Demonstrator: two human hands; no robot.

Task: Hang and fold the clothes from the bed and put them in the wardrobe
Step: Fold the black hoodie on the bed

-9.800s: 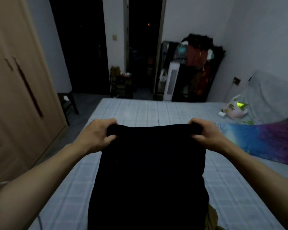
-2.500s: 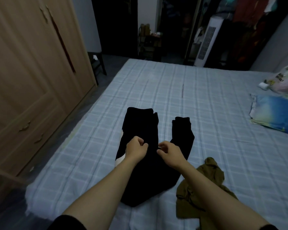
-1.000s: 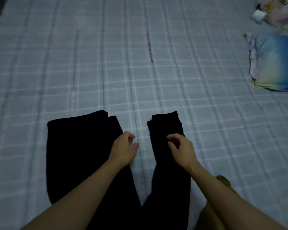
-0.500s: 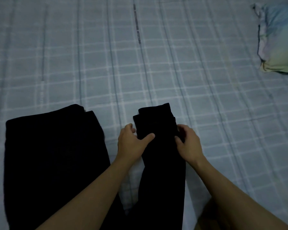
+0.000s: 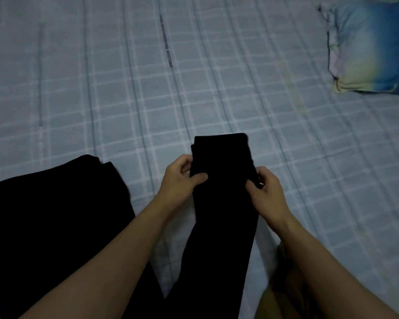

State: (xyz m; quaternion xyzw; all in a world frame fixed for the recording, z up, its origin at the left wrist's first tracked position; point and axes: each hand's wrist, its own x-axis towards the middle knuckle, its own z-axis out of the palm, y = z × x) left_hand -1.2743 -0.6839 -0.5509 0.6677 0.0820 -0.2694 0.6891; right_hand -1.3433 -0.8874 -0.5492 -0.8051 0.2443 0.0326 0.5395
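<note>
A black garment [image 5: 221,226] lies spread on the plaid bed sheet [image 5: 124,88], its wide part at the lower left and one narrow leg running up the middle. My left hand [image 5: 180,180] pinches the left edge of that narrow leg near its far end, thumb on top. My right hand [image 5: 264,194] pinches the right edge at the same height. An olive-brown garment [image 5: 283,291] lies crumpled under my right forearm, mostly hidden.
A blue, yellow and white pillow [image 5: 373,47] lies at the upper right of the bed. A dark streak marks the sheet near the top centre. Plaid sheet stretches away beyond the garment.
Both hands moved from the gap between the two black parts onto the narrow leg and took hold of its two edges. The view tilted down onto the bed.
</note>
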